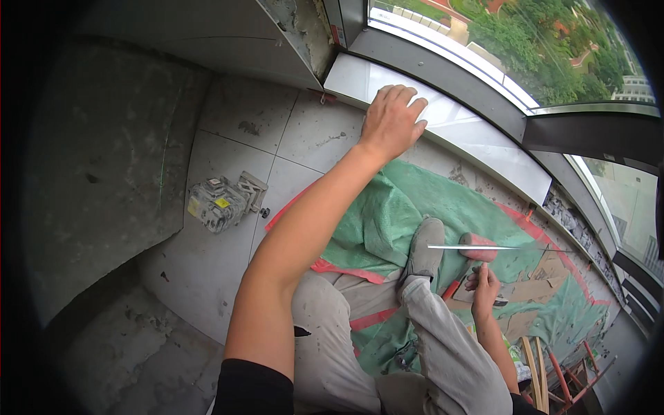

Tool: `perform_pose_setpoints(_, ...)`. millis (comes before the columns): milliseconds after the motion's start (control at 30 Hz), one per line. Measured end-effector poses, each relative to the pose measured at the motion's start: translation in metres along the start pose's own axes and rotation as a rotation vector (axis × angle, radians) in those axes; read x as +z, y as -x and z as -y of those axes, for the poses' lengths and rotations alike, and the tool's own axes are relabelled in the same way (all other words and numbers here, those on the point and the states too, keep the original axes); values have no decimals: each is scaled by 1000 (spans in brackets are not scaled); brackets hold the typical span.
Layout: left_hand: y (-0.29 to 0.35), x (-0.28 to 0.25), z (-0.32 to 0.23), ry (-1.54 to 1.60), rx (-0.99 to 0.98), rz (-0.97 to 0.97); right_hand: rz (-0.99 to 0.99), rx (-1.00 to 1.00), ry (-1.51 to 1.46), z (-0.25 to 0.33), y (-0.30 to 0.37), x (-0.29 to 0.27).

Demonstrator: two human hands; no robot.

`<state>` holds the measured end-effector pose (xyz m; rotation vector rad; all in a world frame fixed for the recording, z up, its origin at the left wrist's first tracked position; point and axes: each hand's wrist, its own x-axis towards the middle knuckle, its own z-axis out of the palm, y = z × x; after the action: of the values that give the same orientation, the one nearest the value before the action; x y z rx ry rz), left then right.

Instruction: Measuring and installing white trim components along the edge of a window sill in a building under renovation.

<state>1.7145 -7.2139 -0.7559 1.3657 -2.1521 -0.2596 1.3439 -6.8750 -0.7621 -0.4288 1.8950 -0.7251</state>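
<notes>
My left hand (394,123) reaches to the window sill, its fingers bent but spread over the front edge of a long white tile slab (484,140). Lower right, my right hand (486,290) is closed, apparently round the handle of a mallet with a rounded, dull red head (477,247); the handle is mostly hidden. A thin, bright metallic strip (449,247) crosses in front of the mallet head. Close to my right hand, a trowel-like tool with a red handle (451,289) shows partly above brown cardboard (536,283).
A green sheet with red edging (408,207) covers the floor under my grey shoe (425,249). A dusty laser-level-like device (220,204) stands on the grey floor tiles (235,117). A concrete block (111,159) rises at left. Wooden strips (536,366) and a red metal frame (570,380) lie lower right.
</notes>
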Motion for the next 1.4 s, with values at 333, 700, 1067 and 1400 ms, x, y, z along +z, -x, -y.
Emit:
perform_pose_setpoints(333, -43, 57, 63, -283, -723, -264, -73, -114, 284, -65, -16, -33)
perform_pose_setpoints(700, -42, 63, 65, -256, -778, -350, -136, -327, 609, -78, -43, -38)
perform_pose_setpoints(1067, -31, 67, 37, -284, -511, -261, -70, -364, 738, -42, -9, 5)
perform_pose_setpoints(1400, -13, 48, 32, -245, 90, 105, -499, -611, 380, 99, -98, -87)
